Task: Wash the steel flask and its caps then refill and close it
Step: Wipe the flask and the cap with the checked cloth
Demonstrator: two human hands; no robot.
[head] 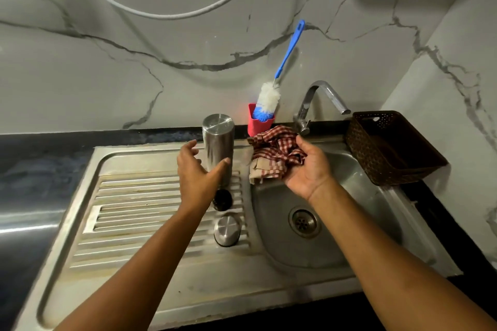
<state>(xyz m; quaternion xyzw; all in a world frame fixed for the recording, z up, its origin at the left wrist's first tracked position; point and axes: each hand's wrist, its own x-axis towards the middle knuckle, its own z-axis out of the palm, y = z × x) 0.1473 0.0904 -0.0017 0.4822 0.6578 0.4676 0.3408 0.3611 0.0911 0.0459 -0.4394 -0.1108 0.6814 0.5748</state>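
Observation:
The steel flask (218, 142) stands upside down on the ribbed drainboard (129, 212), its flat base up. My left hand (196, 174) is open around its lower part, thumb in front and fingers behind; whether it touches the steel is unclear. Just in front of the flask stands a black inner cap (222, 199), and nearer to me a steel outer cap (227, 231). My right hand (304, 166) holds a red-and-white checked cloth (274, 153) bunched over the sink's left rim.
The sink basin (349, 236) with its drain (304, 222) lies to the right, under a steel tap (320, 105). A bottle brush (271, 94) stands in a red holder (258, 126) by the wall. A brown woven basket (392, 148) sits at the right.

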